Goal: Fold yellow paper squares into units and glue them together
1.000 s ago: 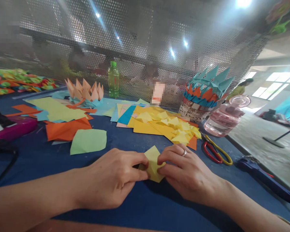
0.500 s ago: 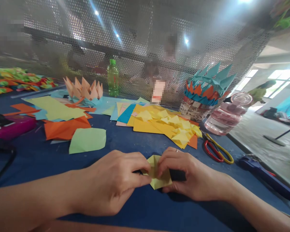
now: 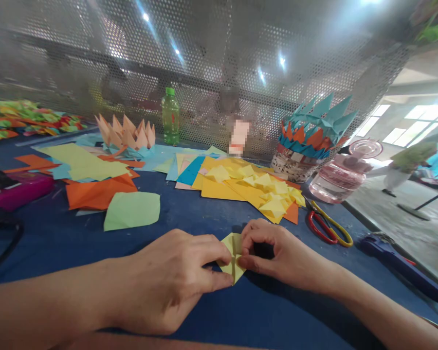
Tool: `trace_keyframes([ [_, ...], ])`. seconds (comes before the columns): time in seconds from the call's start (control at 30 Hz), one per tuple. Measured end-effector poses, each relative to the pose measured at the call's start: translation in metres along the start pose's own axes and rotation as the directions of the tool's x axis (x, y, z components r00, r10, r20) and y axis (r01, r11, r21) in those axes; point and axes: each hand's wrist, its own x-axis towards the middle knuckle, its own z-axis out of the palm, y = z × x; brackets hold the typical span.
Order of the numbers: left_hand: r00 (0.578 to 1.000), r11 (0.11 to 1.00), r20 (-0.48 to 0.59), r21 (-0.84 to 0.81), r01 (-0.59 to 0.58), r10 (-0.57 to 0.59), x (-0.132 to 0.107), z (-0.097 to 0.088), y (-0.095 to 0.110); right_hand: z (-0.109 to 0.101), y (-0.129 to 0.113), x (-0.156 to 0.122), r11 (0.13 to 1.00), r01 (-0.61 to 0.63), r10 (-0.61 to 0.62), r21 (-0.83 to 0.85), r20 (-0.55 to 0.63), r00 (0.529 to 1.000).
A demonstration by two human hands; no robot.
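A small folded yellow paper lies on the dark blue tabletop between my hands, with creases meeting near its middle. My left hand presses its left side with thumb and forefinger. On the right side, my right hand pinches the paper's edge between thumb and fingers. Just beyond are yellow sheets with several folded yellow paper pieces on top. A light green sheet rests past my left hand, overlapping a folded orange paper.
Red-and-yellow-handled scissors and a dark blue tool lie at right. Behind stand a pink glass jar, a paper-pointed basket, a green bottle and a peach paper crown. A magenta tool is at left.
The right side of the yellow paper has been folded inward, making it narrower. My right thumb has moved up and inward onto it, while my left hand stays nearly in place.
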Motion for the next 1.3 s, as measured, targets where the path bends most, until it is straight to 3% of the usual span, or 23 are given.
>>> trace_keyframes([
  [0.23,1.0,1.0,-0.02,0.017,-0.004,0.004,0.0,0.003,-0.001,0.007,-0.003,-0.001,0.998,-0.054,0.053,-0.024,-0.049,0.997],
  [0.63,0.995,1.0,-0.095,-0.022,0.016,-0.018,-0.002,0.005,0.0,0.01,-0.004,-0.002,0.997,-0.042,0.038,-0.06,-0.071,0.997],
  [0.97,1.0,0.992,0.003,0.127,0.002,-0.003,0.005,0.004,0.004,0.01,-0.004,-0.002,0.997,-0.041,0.036,-0.058,-0.086,0.996],
  [1.13,0.999,0.993,-0.044,0.114,0.012,-0.007,0.001,0.015,0.001,0.009,-0.006,-0.002,0.995,-0.086,0.083,-0.041,-0.079,0.993],
  [1.23,0.988,0.995,-0.149,0.093,0.042,-0.028,0.0,0.027,-0.003,0.009,-0.007,-0.003,0.99,-0.138,0.136,-0.024,-0.083,0.987],
  [1.3,0.986,0.995,-0.162,0.081,0.054,-0.041,0.0,0.028,-0.004,0.008,-0.007,-0.003,0.987,-0.163,0.162,-0.011,-0.085,0.983],
])
